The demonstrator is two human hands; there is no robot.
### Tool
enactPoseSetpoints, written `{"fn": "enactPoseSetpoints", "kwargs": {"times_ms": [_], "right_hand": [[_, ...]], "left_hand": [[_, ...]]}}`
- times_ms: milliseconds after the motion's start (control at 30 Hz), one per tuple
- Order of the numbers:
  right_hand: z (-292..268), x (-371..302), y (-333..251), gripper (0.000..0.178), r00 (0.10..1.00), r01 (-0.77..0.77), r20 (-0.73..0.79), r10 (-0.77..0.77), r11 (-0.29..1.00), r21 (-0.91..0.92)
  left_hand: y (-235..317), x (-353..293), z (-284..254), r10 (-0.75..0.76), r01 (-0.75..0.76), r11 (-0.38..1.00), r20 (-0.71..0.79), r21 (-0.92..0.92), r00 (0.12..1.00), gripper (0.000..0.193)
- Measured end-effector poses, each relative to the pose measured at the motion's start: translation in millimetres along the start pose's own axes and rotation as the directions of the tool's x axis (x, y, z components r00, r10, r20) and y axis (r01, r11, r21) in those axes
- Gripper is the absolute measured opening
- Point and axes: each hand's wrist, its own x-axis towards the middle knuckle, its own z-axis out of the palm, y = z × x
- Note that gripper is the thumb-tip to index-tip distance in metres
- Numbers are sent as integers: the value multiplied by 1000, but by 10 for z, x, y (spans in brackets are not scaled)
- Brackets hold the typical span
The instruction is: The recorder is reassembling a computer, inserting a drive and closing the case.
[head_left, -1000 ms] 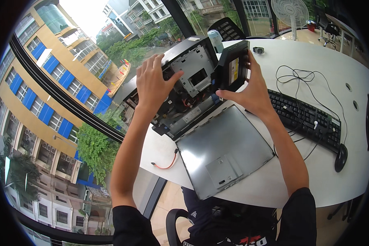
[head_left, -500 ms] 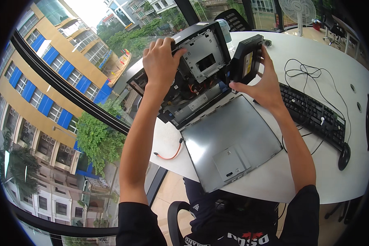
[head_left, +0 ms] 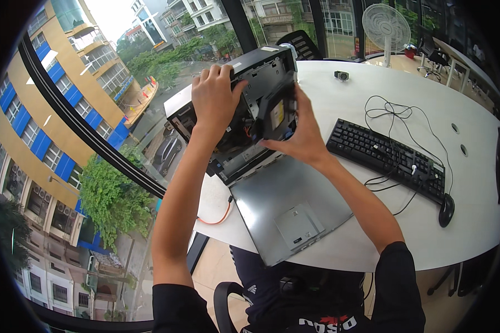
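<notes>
An opened desktop computer case (head_left: 269, 58) stands at the table's far left, its inner metal frame and some wires showing. My left hand (head_left: 214, 97) grips its upper edge, fingers over the top and thumb on the inner side. In my right hand (head_left: 304, 136) is a black boxy part (head_left: 275, 114) with a pale label, held tilted in front of the open case, thumb below and fingers along its far side. Motion blurs it, and I cannot tell whether it touches the case. A grey metal side panel (head_left: 272, 194) lies flat on the table just in front of the case.
An orange cable (head_left: 222, 218) lies left of the panel. On the right of the white table (head_left: 372, 233) are a black keyboard (head_left: 386, 152), a tangled cord and a mouse (head_left: 446, 211). Farther back sits a small black device (head_left: 341, 76). Glass walls border the left and back.
My right hand has moved left with the black part, from beside the case to in front of its opening. My left hand keeps its grip on the case. The view has shifted a little.
</notes>
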Motion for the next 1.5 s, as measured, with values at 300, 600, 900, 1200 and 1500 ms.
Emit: {"fn": "enactPoseSetpoints", "kwargs": {"times_ms": [300,600,900,1200,1500], "right_hand": [[359,229,31,138,995,-98,-4,98,988,-119],[551,337,61,137,983,-149,-133,125,970,-192],[556,355,-150,135,953,-294,-142,266,926,-238],[522,251,-114,135,956,-292,-75,283,906,-308],[480,389,-181,132,947,-322,-87,311,910,-260]], "left_hand": [[-180,44,-155,21,28,969,196,-244,980,46],[-36,-36,-176,22,2,985,134,-173,991,66],[-8,-34,-115,-25,37,992,104,-121,994,65],[-6,-46,-78,5,0,997,64,-81,998,62],[8,-46,-70,-22,26,996,54,-80,998,62]]}}
